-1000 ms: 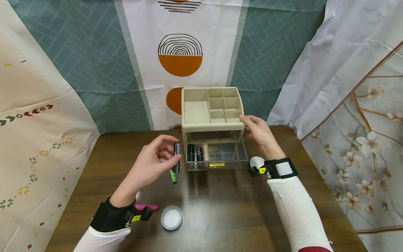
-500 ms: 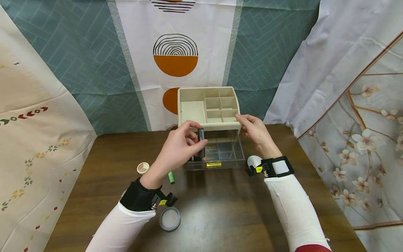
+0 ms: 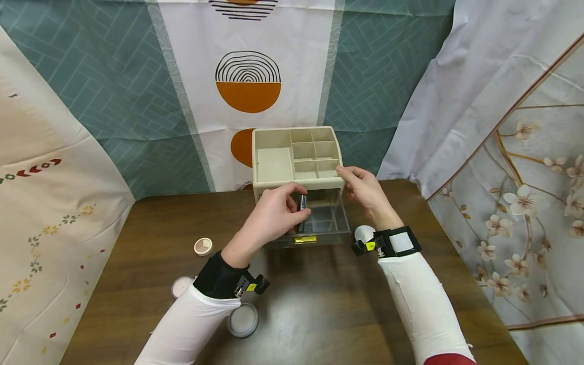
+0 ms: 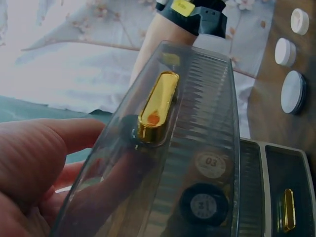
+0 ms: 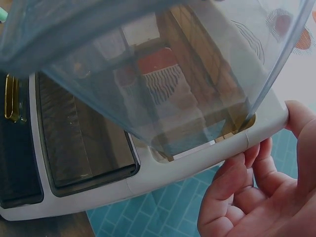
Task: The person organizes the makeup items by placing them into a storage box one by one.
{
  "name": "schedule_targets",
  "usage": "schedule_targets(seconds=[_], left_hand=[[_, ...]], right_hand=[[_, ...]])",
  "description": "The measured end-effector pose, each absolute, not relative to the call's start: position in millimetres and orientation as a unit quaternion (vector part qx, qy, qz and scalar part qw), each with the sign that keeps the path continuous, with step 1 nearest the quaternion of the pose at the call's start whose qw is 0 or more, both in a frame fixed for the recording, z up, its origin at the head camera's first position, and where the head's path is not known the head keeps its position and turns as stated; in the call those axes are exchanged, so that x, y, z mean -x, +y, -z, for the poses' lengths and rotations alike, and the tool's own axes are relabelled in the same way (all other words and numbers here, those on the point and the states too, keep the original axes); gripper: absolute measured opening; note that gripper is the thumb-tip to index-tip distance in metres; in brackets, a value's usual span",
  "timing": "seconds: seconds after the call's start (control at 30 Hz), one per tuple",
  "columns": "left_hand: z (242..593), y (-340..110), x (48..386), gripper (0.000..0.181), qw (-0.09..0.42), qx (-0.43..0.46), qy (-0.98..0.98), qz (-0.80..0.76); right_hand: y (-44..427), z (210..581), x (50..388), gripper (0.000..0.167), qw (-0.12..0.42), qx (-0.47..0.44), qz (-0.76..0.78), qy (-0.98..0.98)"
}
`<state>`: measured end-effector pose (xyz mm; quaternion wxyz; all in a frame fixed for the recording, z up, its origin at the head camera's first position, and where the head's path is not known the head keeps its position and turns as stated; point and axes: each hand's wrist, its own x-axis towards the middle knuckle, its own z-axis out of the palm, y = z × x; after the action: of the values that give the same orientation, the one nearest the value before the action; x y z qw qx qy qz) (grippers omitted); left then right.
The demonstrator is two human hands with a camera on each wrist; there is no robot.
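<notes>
A cream organizer (image 3: 274,165) stands at the back of the table with its clear top drawer (image 3: 328,223) pulled out. Over that drawer my left hand (image 3: 278,215) pinches a slim black tube (image 3: 302,203) upright between thumb and fingers. My right hand (image 3: 367,195) grips the organizer's right front edge, thumb on top, as the right wrist view also shows at the frame (image 5: 207,155). Through the drawer's front in the left wrist view, round ends of items show, one labelled 03 (image 4: 211,165), beside a gold handle (image 4: 159,106).
On the table's left lie a small round palette (image 3: 203,247), a pale round container (image 3: 181,286) and a larger round jar (image 3: 243,320). A white round item (image 3: 364,233) sits near my right wrist. Patterned cloths (image 3: 378,91) hang behind and at both sides.
My left hand has moved right with the black tube, from left of the organizer to over the open drawer, and is lower now. My right hand has kept its hold on the organizer.
</notes>
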<state>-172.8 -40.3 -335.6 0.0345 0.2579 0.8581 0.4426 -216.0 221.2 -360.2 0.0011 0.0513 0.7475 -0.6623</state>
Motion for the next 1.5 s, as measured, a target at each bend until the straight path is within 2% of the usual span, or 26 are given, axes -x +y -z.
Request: schedule_targets(seconds=[0.27,0.53,0.73,0.9,1.2,1.5], left_hand=[[336.0,-28.8,177.2,0.038,0.037,-0.266,0.91,-0.315],[334.6,-17.5,177.0,0.035,0.052,-0.251,0.933,-0.252],[332.7,-12.8,178.1,0.021,0.06,-0.25,0.941,-0.221],[331.7,-9.2,182.1,0.027,0.064,-0.248,0.95,-0.181],[334.2,-8.8,186.2,0.026,0.08,-0.23,0.96,-0.138],[333.8,-9.6,185.8,0.029,0.066,-0.237,0.96,-0.134]], right_hand=[[219.4,363.0,216.7,0.04,0.0,-0.051,0.664,0.746],[220.1,360.5,215.4,0.04,-0.003,-0.054,0.664,0.745],[219.8,359.7,215.6,0.041,-0.003,-0.051,0.666,0.744],[219.8,358.8,215.1,0.041,-0.007,-0.052,0.667,0.743],[218.2,360.4,215.7,0.038,-0.008,-0.055,0.664,0.746],[218.5,360.1,215.3,0.041,-0.007,-0.054,0.661,0.748]])
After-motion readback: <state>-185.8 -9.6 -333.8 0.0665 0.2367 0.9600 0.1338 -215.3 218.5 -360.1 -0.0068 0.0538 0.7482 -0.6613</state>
